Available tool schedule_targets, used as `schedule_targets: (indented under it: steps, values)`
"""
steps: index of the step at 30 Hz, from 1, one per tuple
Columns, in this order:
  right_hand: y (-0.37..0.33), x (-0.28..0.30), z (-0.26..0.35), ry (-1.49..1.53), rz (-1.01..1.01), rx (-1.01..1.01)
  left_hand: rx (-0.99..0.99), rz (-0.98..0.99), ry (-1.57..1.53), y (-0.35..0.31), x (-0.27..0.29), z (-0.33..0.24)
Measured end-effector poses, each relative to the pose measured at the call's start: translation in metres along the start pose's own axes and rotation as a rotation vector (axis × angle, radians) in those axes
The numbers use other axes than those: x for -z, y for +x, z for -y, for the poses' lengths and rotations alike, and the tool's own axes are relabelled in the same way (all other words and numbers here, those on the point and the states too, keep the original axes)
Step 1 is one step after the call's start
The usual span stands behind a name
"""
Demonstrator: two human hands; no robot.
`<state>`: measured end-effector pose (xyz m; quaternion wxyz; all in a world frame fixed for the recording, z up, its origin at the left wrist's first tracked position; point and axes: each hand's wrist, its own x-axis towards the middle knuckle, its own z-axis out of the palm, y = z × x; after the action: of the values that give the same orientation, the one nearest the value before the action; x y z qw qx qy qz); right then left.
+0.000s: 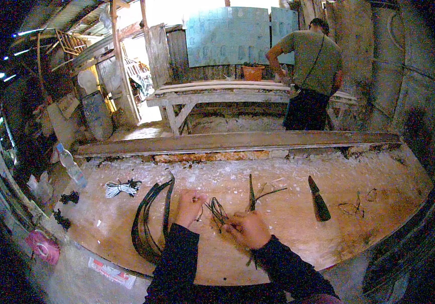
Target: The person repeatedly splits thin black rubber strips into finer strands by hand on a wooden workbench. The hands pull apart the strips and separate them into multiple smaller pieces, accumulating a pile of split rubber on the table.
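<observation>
A looped bundle of thin dark cord [217,212] lies between my two hands above the wooden tabletop [298,248]. My right hand [249,229] is closed, its thumb and fingers pinching the bundle's lower end. My left hand [191,206] is also closed, with a thin strand of the cord at its fingers. Beside my left forearm rest several curved black strips [146,223]. Just past my right hand stick-like dark strands [252,191] lie on the table, partly hidden by that hand.
Right of my hands are a dark tapered object [319,202] and loose thin loops [354,207]. To the left sit a white cord bundle [121,188], black tangles [69,197] and a plastic bottle [70,164]. A raised board [237,142] edges the table; a person [311,71] stands at a far bench [217,96].
</observation>
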<state>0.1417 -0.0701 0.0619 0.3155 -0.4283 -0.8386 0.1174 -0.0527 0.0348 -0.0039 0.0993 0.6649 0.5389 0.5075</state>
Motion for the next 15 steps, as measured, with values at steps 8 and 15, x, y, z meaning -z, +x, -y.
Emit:
schedule_targets:
  steps: [8, 15]
  values:
    - [0.001, 0.014, -0.035, -0.144, -0.187, -0.374, 0.167, 0.226, 0.131, 0.004, 0.023, 0.022]
    - [-0.005, 0.020, -0.048, -0.189, -0.023, -0.617, 0.254, 0.320, 0.115, 0.002, 0.027, -0.003]
